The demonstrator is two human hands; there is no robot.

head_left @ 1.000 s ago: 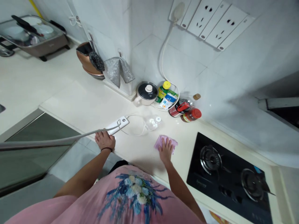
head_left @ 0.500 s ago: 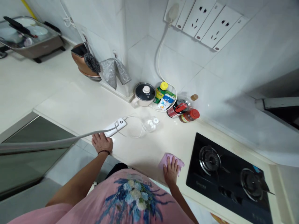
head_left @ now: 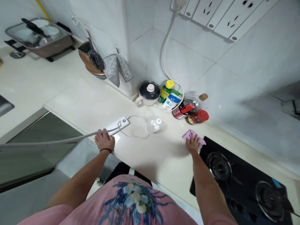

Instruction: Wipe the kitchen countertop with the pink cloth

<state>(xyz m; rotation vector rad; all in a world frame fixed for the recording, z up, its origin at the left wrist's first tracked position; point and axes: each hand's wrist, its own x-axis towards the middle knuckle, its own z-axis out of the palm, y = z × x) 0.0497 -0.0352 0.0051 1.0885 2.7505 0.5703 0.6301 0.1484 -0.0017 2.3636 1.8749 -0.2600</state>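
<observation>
My right hand presses a pink cloth onto the counter, beside the upper left corner of the black gas stove. Its fingers are spread over the cloth, which bunches out around them. My left hand lies flat and open at the counter's front edge, fingers stretched out, holding nothing. Just beyond those fingers is a white power bank with cables plugged in; whether they touch it I cannot tell. A clear plastic bottle stands farther right on the counter.
Along the wall are a small pot with a lid, a yellow-capped bottle, a white-and-blue packet and a red-lidded jar. A grey cable crosses from the left. An electric pan sits far left.
My right hand has slid the pink cloth away from my body and to the right, up to the stove's corner. My left hand stays at the counter edge. The view has shifted slightly.
</observation>
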